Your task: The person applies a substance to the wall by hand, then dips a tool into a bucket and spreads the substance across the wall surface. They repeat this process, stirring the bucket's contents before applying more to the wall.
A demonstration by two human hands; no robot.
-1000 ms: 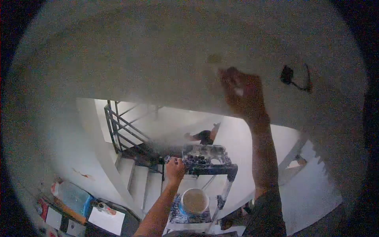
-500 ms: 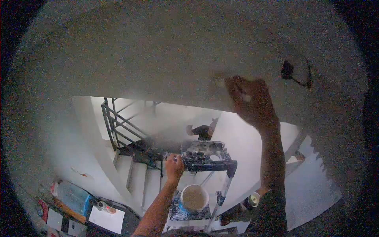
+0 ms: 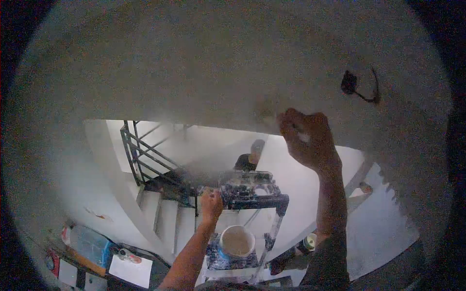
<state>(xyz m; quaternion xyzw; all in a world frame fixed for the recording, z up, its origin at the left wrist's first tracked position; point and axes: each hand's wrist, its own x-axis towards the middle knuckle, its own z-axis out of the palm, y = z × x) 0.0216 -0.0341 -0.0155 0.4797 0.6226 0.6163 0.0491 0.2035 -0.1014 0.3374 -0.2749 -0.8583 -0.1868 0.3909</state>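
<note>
1. My right hand [image 3: 313, 145]: fingers clamped on a blurred pale object [image 3: 304, 137]; lower than in the earlier frame, which I judge a downward pass.
2. My left hand [image 3: 211, 205]: beside the ladder [image 3: 257, 200]; I cannot tell its grip.
3. Bucket [image 3: 237, 241]: on the ladder, between my forearms.

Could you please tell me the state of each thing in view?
right hand, raised, fingers curled around a pale object
left hand, fingers curled at the ladder's edge
ladder, standing, splattered
bucket, upright, uncovered, holding pale material
black fitting, exposed, with a curved wire
white sheet, flat, partly covered
</note>
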